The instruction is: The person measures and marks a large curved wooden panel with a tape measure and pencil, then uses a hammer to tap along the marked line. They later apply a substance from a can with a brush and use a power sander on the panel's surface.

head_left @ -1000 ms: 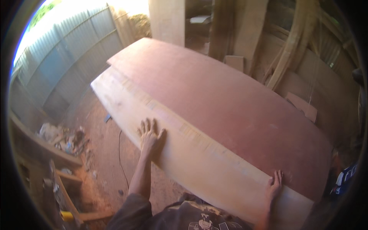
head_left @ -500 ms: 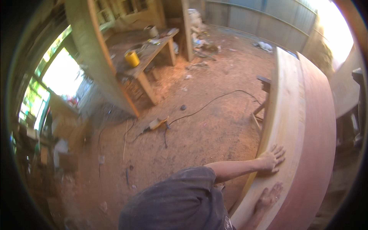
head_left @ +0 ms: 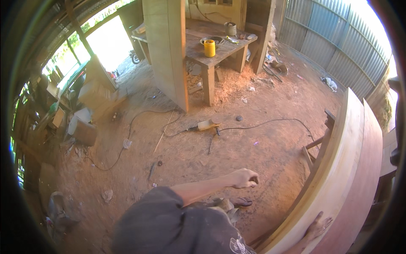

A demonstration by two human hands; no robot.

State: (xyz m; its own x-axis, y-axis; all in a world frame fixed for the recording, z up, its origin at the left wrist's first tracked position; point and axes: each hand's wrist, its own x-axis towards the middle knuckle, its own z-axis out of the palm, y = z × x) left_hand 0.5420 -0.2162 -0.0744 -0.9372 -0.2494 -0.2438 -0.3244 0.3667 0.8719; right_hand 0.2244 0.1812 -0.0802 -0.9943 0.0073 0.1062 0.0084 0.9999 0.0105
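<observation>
A long pale wooden board lies at the right, beside a reddish-brown panel. My right hand rests flat on the pale board near its lower end, with the fingers stretched out. Over the dirt floor, apart from the board, hangs my left hand. Its fingers are curled in, and I see nothing held in them. On the floor ahead lies a corded power tool with a yellowish body.
A wooden trestle stands under the board. Black cable trails across the floor. Farther off, a wooden workbench carries a yellow container. An upright wooden panel stands beside it. Scrap wood and boxes crowd the left.
My left hand has lifted off the pale board, moved left over the floor and curled its fingers. The right hand stays on the board. The view has swung left.
</observation>
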